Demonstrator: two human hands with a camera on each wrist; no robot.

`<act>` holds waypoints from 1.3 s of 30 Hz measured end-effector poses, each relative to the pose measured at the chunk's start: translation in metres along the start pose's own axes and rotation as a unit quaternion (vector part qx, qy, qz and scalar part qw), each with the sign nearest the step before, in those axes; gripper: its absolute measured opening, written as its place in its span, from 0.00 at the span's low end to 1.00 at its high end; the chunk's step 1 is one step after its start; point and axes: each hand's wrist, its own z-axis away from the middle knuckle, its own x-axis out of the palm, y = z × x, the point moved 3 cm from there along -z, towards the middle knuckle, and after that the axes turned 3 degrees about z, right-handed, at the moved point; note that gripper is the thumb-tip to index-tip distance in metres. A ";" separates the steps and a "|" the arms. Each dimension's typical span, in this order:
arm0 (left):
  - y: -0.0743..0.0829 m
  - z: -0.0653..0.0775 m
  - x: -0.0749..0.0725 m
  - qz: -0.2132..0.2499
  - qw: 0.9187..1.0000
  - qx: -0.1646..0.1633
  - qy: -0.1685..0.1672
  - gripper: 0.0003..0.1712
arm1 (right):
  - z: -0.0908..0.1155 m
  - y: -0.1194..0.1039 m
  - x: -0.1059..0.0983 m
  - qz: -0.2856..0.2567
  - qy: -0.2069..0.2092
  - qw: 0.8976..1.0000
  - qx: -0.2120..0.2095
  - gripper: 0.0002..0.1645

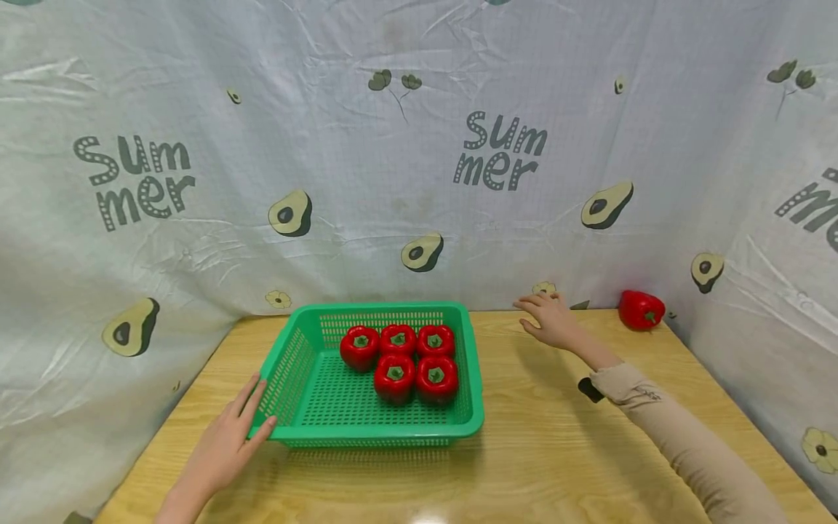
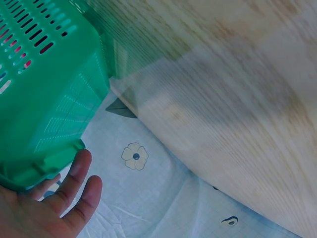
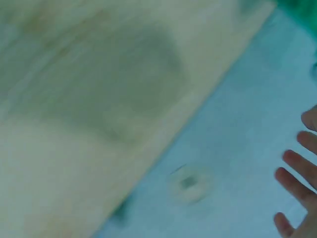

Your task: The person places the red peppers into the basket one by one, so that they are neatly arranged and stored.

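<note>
A green plastic basket (image 1: 376,431) stands on the table, with several red bell peppers (image 1: 395,378) grouped toward its right side, stems up. My left hand (image 1: 225,440) is at the basket's front left corner, fingers extended along the rim. In the left wrist view, the fingers of that hand (image 2: 54,208) lie against the underside of the rim. My right hand (image 1: 551,320) hovers to the right of the basket with spread fingers and nothing in it; the right wrist view, blurred, also has this hand (image 3: 299,173) holding nothing. One more red bell pepper (image 1: 641,310) lies on its side at the far right.
The wooden table (image 1: 524,466) is bordered at the back and sides by a hanging pale cloth (image 1: 353,160) printed with avocados, flowers and lettering. A small black object (image 1: 591,390) shows by the right wrist.
</note>
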 end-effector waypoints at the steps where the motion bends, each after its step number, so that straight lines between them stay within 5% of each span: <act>1: 0.000 0.000 0.000 -0.001 1.000 0.001 -0.001 0.36 | 0.008 0.012 0.004 0.012 0.012 1.000 0.008 0.20; 10: 0.000 0.000 0.000 -0.008 1.000 -0.003 -0.005 0.36 | 0.065 0.105 0.008 0.055 0.067 0.989 0.117 0.21; 17: 0.003 0.002 0.001 -0.007 1.000 -0.007 -0.021 0.36 | 0.101 0.147 0.009 0.066 0.011 0.977 0.201 0.24; 23: 0.004 0.001 0.000 -0.004 1.000 -0.008 -0.018 0.36 | 0.118 0.160 0.010 0.029 -0.072 0.961 0.267 0.32; 33: 0.002 0.000 -0.006 -0.013 1.000 0.009 -0.005 0.35 | 0.110 0.168 0.019 -0.041 -0.127 0.939 0.316 0.42; 39: 0.001 0.001 -0.003 -0.014 1.000 0.009 -0.002 0.36 | 0.102 0.169 0.019 -0.032 -0.125 0.929 0.346 0.41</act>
